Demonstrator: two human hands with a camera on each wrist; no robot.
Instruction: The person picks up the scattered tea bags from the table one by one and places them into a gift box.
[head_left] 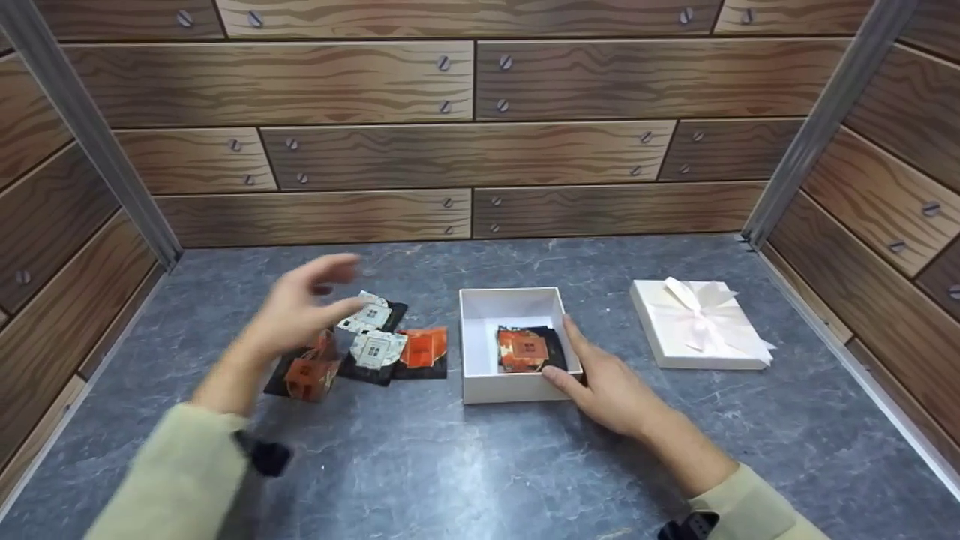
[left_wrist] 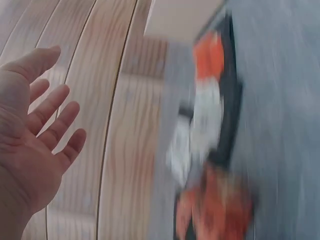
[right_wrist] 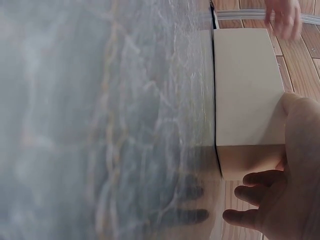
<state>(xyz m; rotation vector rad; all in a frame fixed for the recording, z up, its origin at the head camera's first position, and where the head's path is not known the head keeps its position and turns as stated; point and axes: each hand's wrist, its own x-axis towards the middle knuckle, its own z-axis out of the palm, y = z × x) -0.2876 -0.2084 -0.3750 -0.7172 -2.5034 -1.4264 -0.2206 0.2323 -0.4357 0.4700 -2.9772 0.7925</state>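
In the head view my left hand (head_left: 304, 304) hovers over the left side of the packets, fingers spread and loosely bent, with nothing in its grasp. Beneath it and just to its right lie small flat packets: a dark orange-brown one (head_left: 309, 377), two white-patterned ones (head_left: 377, 350) and a bright orange one (head_left: 424, 349), all with black parts. My right hand (head_left: 611, 386) holds the open white box (head_left: 514, 388) at its right front corner, thumb over the rim and fingers along the outer side. Inside that box lies an orange-and-black packet (head_left: 525, 350).
A white lid (head_left: 701, 322) with a pale ribbon bow lies to the right of the box. The grey marbled tabletop (head_left: 420, 465) is bounded by wood-patterned walls (head_left: 360, 157) at the back and both sides.
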